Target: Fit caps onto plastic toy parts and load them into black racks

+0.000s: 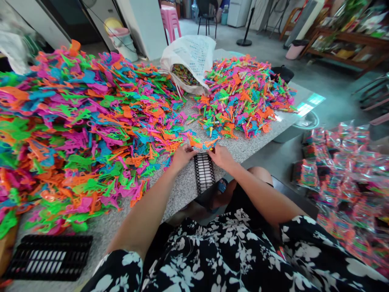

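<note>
A narrow black rack (205, 172) with white strips inside lies at the table's front edge, between my two hands. My left hand (183, 157) is closed at its far left corner, thumb pointing inward. At the far right corner my right hand (223, 157) is closed too, thumb and finger together. Just beyond the left fingertips is an orange plastic piece (196, 142). A second orange piece (212, 142), with blue beside it, touches or nearly touches my right fingers. What either hand pinches is too small to make out.
A large heap of coloured plastic pieces (91, 121) covers the left side. A smaller heap (240, 97) with gold-coloured parts lies back right, beside a white sack (191, 56). Another black rack (50, 257) sits front left. Filled clear bags (343, 182) lie right.
</note>
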Available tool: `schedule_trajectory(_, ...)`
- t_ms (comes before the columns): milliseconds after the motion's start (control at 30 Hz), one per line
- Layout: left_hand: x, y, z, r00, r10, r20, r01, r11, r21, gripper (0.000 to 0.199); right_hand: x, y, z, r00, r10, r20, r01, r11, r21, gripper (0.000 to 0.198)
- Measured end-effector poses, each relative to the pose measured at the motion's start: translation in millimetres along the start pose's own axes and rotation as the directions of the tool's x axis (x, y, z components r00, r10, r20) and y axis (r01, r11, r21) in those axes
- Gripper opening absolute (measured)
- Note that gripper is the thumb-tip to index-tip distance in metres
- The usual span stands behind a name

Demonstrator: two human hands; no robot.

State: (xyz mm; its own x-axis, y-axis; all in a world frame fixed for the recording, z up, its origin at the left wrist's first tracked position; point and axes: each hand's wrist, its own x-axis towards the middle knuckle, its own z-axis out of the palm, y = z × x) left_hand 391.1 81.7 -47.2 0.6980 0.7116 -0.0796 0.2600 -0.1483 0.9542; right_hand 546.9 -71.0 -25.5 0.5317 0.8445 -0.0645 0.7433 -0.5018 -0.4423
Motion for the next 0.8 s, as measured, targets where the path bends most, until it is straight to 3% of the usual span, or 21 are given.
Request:
schedule_trajectory(133,-2.9,-4.5,-0.4,0.999,0.043,-0.030,-0.042,0.998,0.049,0.034,-0.9,-0.5,4.6,0.999,-0.033,0.005,0.033,0.999,-0.039,0.036)
schedule_trajectory(300,-11.9,-5.7,4.4,0.984,0.094,-0.150,-0.049,0.959,0.279,0.026,-1.8,-3.1,5.2,1.000,-0.022,0.016,0.023,0.998,-0.052,0.039)
schedule_trajectory(400,-16.1,-6.6,8.1,0.974,0.126,-0.189,-0.057,0.942,0.331,0.024,-1.9,-5.0,2.6,1.000,-0.014,0.021,0.015,0.999,-0.037,0.039)
schedule_trajectory(500,-14.3,-8.0,7.4,0.983,0.070,-0.172,-0.036,0.981,0.193,0.024,-1.9,-5.8,0.4,1.000,-0.015,0.024,0.016,0.999,-0.032,0.035)
schedule_trajectory(633,-6.2,-7.7,1.7,0.998,-0.051,-0.043,0.050,0.998,-0.035,0.028,-2.6,-5.2,-0.4,1.000,-0.013,0.020,0.013,1.000,-0.007,0.034)
schedule_trajectory(800,-3.7,-6.9,0.7,0.996,-0.091,-0.021,0.090,0.995,-0.043,0.031,-2.2,-3.1,2.0,1.000,-0.023,0.011,0.023,1.000,-0.012,0.034)
